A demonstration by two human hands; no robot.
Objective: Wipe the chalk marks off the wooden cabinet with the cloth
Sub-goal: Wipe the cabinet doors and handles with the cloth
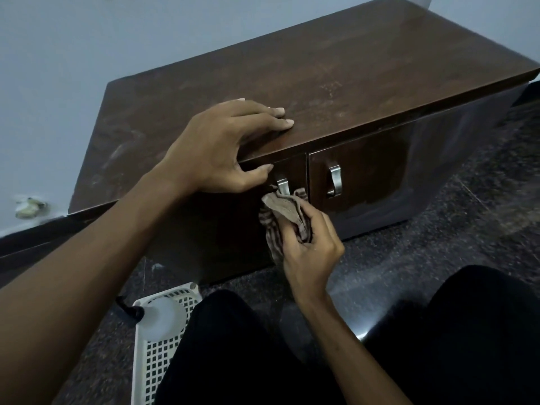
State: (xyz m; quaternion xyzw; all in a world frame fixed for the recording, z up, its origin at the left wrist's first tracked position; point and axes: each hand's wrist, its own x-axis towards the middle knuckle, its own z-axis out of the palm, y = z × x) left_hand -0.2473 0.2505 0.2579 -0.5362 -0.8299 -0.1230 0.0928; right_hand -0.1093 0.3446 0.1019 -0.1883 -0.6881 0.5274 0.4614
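Cloth [287, 213], striped brown, bunched in right fingers [320, 229]; left fingers [263, 112] flat atop smudged cabinet [350, 68].

The left arm [87, 273] reaches forward, bare. The left hand [222, 147] lies palm down, fingers straight and together, thumb spread apart below them. The right hand [312, 249] sits lower and nearer, wrist bent back, with its fingers curled round a bunched cloth [287, 213].

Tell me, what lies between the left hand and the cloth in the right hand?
In the head view, one metal door handle lies between the left hand and the cloth, which the right hand grips.
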